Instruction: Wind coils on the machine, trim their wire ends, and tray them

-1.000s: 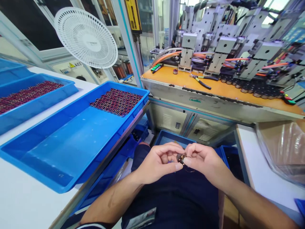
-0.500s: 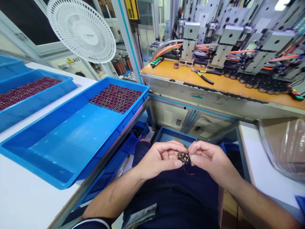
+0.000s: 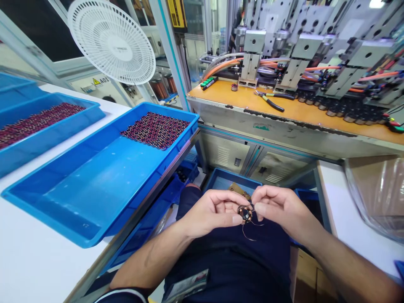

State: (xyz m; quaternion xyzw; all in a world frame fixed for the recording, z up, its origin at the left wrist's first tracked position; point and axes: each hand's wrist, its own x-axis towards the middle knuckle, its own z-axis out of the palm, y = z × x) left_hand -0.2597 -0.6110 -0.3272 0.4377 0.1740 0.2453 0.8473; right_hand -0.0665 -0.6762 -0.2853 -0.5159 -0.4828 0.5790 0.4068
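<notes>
My left hand (image 3: pixel 217 210) is closed, pinching a small copper-wound motor stator (image 3: pixel 245 215) between thumb and fingers above my lap. The stator is round, with dark slots, copper windings and a square-looking dark centre. Thin copper wire ends (image 3: pixel 249 238) hang loose below it and curve off to the right. Just right of the stator, my right hand (image 3: pixel 274 204) is closed in a pinch on a copper wire that comes off its edge. The fingertips partly cover that wire.
To the left, a blue tray (image 3: pixel 104 168) holds many small dark-red wound parts (image 3: pixel 158 130). A second blue tray (image 3: pixel 47 126) stands behind it. Pliers (image 3: pixel 269 101) and a row of dark cylinders (image 3: pixel 341 108) lie on the orange machine bench (image 3: pixel 217 94). A white fan (image 3: pixel 116 46) stands at the back.
The stator has shifted slightly right and down, turning a little in my left hand. My right hand has drawn slightly away from it, and more loose wire shows below.
</notes>
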